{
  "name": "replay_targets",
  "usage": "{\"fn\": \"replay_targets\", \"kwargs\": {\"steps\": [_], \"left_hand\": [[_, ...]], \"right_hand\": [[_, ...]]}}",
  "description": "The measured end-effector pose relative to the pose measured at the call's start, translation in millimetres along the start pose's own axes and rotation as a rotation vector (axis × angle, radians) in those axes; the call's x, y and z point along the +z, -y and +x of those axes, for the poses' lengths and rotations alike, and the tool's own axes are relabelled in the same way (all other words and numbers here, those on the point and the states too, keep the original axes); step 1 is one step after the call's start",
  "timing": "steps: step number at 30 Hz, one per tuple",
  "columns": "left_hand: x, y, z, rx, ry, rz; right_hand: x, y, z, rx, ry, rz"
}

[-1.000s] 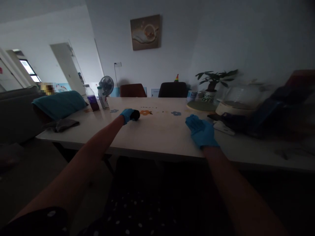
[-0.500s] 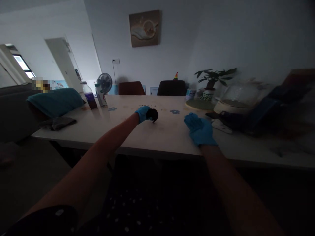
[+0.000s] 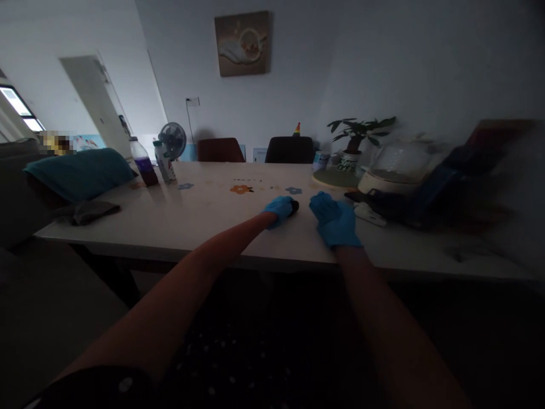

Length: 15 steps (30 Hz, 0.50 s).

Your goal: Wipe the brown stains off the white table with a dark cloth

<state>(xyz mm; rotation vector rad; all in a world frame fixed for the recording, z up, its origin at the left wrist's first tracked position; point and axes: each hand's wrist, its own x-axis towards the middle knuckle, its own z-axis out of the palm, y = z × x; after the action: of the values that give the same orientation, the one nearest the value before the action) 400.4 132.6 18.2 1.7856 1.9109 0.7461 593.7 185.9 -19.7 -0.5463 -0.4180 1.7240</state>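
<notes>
My left hand (image 3: 279, 212), in a blue glove, reaches over the middle of the table and grips a small black wad (image 3: 294, 207). The wad looks like dark cloth and is mostly covered by the fingers. Just to its right, my right hand (image 3: 336, 221), also gloved in blue, rests at the tabletop with its fingers curled together and nothing visible in them. Beneath both lies the white table (image 3: 204, 221), printed with an orange flower (image 3: 241, 190) and blue flowers (image 3: 293, 191).
A bottle of purple liquid (image 3: 145, 165), a white bottle (image 3: 164, 162) and a fan (image 3: 173, 140) stand at the left. A grey cloth (image 3: 91, 211) lies near the left edge. At the right are a potted plant (image 3: 352, 145), a glass-topped pot (image 3: 395, 165) and a white object (image 3: 370, 215).
My left hand has moved right and nearer with the black wad, uncovering the orange flower. My right hand stays nearly in place on the table. The view has shifted slightly right.
</notes>
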Motion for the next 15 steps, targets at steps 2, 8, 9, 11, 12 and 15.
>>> {"fn": "replay_targets", "kwargs": {"steps": [2, 8, 9, 11, 12, 15], "left_hand": [[3.1, -2, -3, 0.061, 0.010, 0.122], [8.5, 1, -9, 0.198, 0.141, 0.327], [9.0, 2, -11, 0.207, 0.150, 0.345], [9.2, 5, -15, 0.209, 0.150, 0.372], [8.9, 6, -16, 0.203, 0.146, 0.382], [5.0, 11, -21, 0.168, 0.120, 0.395]], "right_hand": [[-1, 0, 0, -0.008, 0.017, -0.005], [2, -1, -2, -0.020, 0.002, -0.018], [3, -1, -3, -0.025, -0.009, -0.024], [6, 1, -6, -0.027, -0.035, -0.033], [7, 2, -7, -0.024, -0.047, -0.038], [9, 5, -10, -0.006, -0.062, -0.055]]}}
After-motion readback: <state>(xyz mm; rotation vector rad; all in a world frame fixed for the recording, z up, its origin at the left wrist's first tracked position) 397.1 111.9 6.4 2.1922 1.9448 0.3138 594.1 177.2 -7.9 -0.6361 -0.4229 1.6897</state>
